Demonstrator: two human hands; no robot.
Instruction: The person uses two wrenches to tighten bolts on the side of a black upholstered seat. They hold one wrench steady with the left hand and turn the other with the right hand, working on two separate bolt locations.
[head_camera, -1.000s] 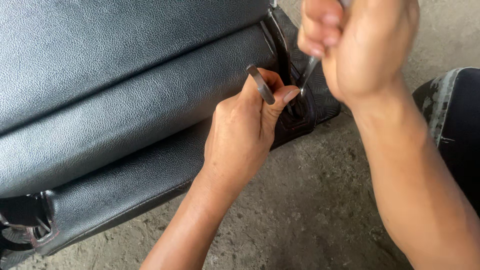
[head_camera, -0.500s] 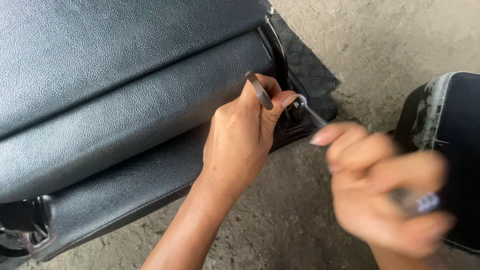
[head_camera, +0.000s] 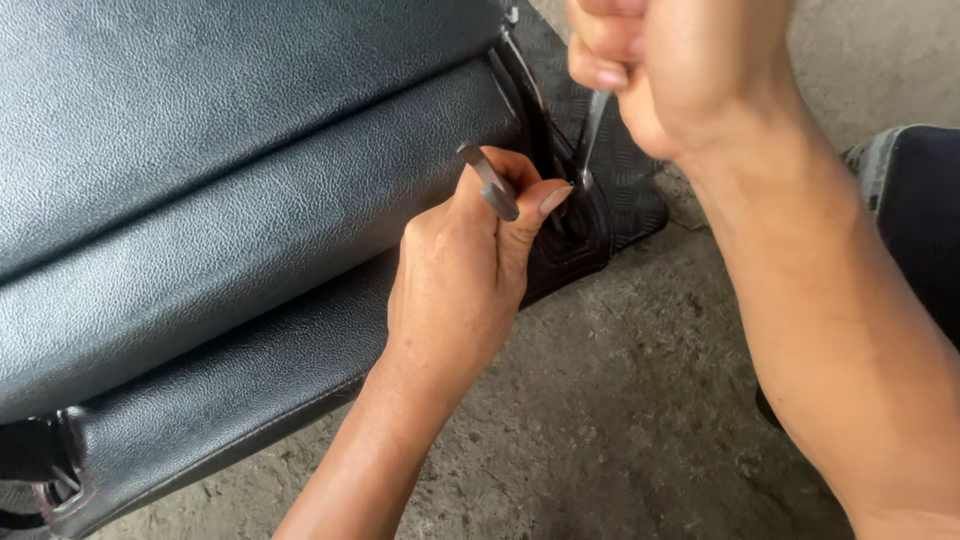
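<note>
At the seat's (head_camera: 230, 200) corner, upper centre of frame: left hand (head_camera: 465, 270) fingers pinch a flat metal piece (head_camera: 490, 182); right hand (head_camera: 670, 65) fist-grips a thin metal tool (head_camera: 590, 135), tip in the seam. Looks like prying; next move needs steady leverage.

The seat cushion (head_camera: 230, 200) was black with a fine leather grain, the mat (head_camera: 620, 160) beneath its corner was black with a raised diamond tread, the small wrench (head_camera: 488, 180) and the tool shaft (head_camera: 592, 130) were dull silver-grey, and the concrete floor (head_camera: 620, 420) was mottled grey-brown.
</note>
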